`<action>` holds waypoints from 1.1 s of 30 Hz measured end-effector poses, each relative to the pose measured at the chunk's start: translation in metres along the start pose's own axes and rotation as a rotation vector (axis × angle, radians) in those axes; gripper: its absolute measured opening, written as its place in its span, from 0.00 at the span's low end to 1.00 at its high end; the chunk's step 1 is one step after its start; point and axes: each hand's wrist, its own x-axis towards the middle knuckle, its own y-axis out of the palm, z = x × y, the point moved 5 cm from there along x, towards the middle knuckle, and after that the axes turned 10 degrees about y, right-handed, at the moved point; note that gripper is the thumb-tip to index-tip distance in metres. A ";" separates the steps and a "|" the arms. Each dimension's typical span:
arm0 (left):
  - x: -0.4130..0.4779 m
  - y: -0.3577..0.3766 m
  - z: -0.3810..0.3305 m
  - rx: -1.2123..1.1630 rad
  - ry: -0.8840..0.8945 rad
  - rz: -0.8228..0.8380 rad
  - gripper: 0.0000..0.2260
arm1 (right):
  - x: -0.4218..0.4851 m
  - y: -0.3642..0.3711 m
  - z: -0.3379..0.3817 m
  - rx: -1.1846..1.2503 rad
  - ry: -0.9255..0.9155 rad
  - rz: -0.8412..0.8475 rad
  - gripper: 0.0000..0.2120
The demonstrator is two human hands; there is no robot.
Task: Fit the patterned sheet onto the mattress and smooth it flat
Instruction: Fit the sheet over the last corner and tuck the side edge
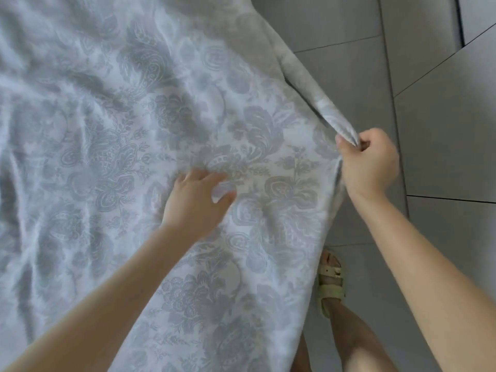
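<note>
Pinching a fold [332, 114] of the sheet [107, 116], our right hand [369, 165] has thumb and curled fingers closed tight on the cloth at the bed's right edge. From that grip the fold runs as a taut ridge to the far left, lifted off the rest of the cloth. Just below the hand, the sheet's edge drops over the side of the bed.

Our left hand [197, 202] lies palm down on the sheet, to the left of the right hand and a little nearer to us. Its fingers are loosely spread and hold nothing, and the thumb points right. The cloth between the two hands lies fairly flat, with the grey floral pattern plain to see.

Farther left the sheet is rumpled, with soft creases and shadowed folds running near to far across it. It covers the whole bed surface in view, so we cannot see what lies under it.

To the right of the bed is a grey tiled floor [442, 116] with dark joints. On it, near the bed's edge and below our right forearm, stands our foot in a pale sandal [331, 288], with the bare leg [354, 342] rising toward the near edge. The foot stands close beside the hanging cloth. Both bare forearms reach in from the near side, the left one crossing over the sheet.
</note>
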 end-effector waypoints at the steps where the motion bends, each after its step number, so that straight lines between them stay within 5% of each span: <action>1: 0.003 0.009 -0.001 0.115 0.021 0.050 0.20 | 0.003 0.003 -0.005 -0.063 0.023 -0.010 0.13; 3: 0.005 0.025 -0.003 0.339 0.064 0.127 0.19 | 0.003 0.028 -0.017 -0.025 0.153 0.147 0.14; 5: 0.006 0.034 -0.005 0.458 0.123 0.122 0.17 | -0.011 0.061 -0.026 0.272 0.413 0.524 0.10; 8: 0.001 0.029 -0.006 0.327 0.139 -0.030 0.13 | -0.034 0.088 -0.043 0.398 0.620 0.982 0.09; 10: -0.003 0.018 -0.002 0.246 0.154 -0.177 0.10 | -0.027 0.083 -0.053 0.213 0.514 0.895 0.19; 14: -0.006 0.007 0.012 0.261 0.082 -0.224 0.09 | 0.016 0.034 -0.043 -0.503 -0.040 0.137 0.18; 17: -0.007 0.004 0.017 0.261 0.012 -0.170 0.15 | 0.011 0.042 -0.041 -0.761 -0.183 0.383 0.18; 20: -0.006 0.004 0.018 0.233 -0.053 -0.004 0.18 | 0.003 0.044 -0.035 -0.731 -0.132 0.648 0.27; 22: -0.004 -0.001 0.016 0.174 -0.094 0.049 0.17 | 0.006 0.034 -0.014 -0.599 -0.118 0.637 0.25; 28: 0.019 -0.063 0.006 0.031 -0.132 -0.159 0.15 | 0.026 0.042 0.074 -0.283 -0.106 0.637 0.15; 33: 0.083 -0.134 0.021 0.013 -0.102 -0.267 0.15 | 0.059 0.085 0.146 0.002 0.081 0.658 0.11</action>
